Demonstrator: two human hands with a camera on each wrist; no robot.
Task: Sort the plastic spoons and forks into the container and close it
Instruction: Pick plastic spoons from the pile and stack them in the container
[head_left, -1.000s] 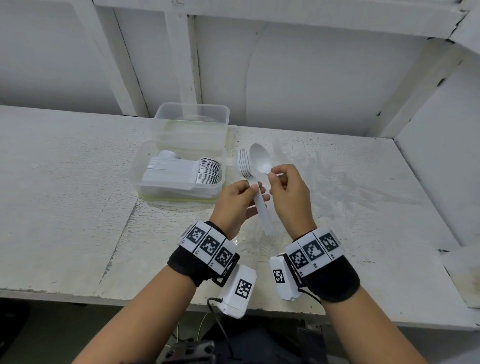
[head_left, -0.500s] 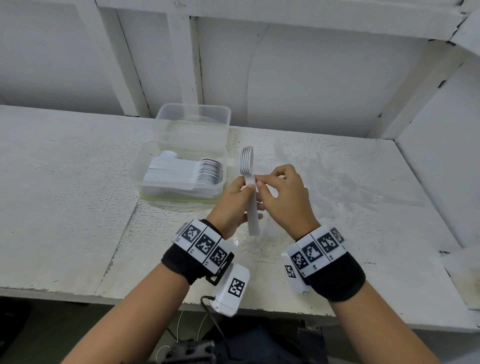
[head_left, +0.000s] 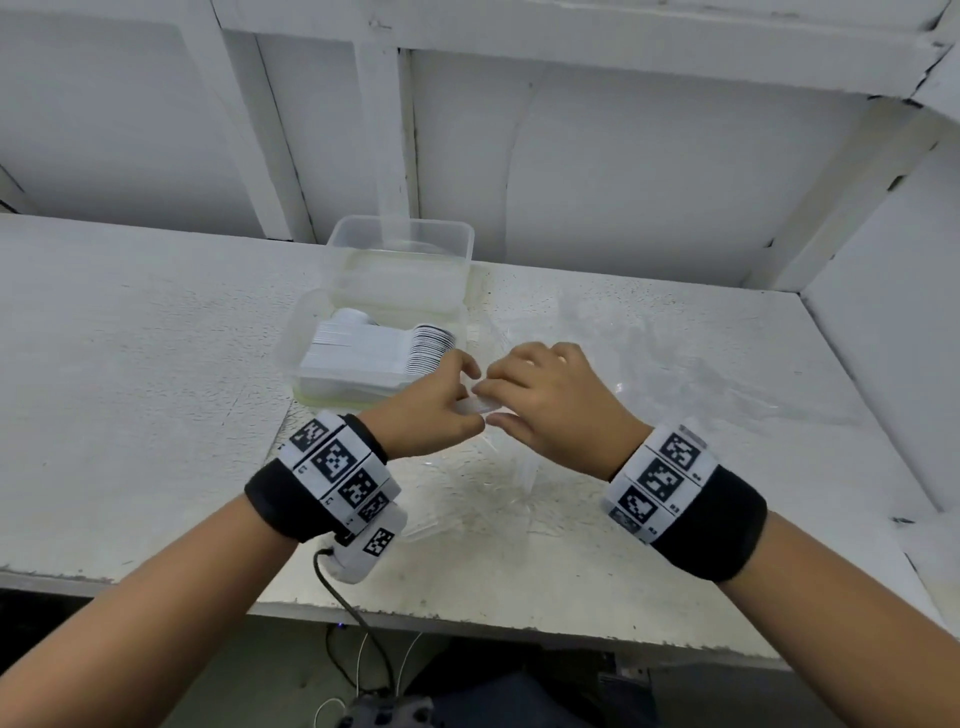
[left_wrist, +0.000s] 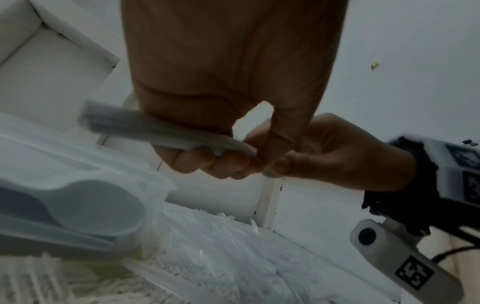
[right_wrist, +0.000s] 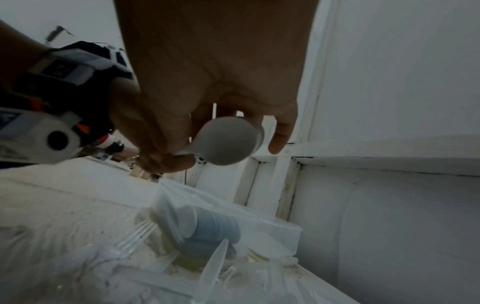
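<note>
Both hands have dropped lower beside the container (head_left: 332, 332), the left hand (head_left: 426, 410) gripping the fork bundle (left_wrist: 145, 127), the right hand (head_left: 556, 400) pinching a spoon (right_wrist: 226, 142).

Table (head_left: 156, 364): white, speckled with worn grey patches.
Container (head_left: 311, 332): clear plastic with a yellowish tint at its base.
Stacked spoons (head_left: 374, 348): white, bowl edges showing as dark stripes.
Held spoon (right_wrist: 226, 142): plain white.
Wristbands (head_left: 711, 525): black, carrying white blocks printed with black square codes.
Wall (head_left: 623, 182): white.
</note>
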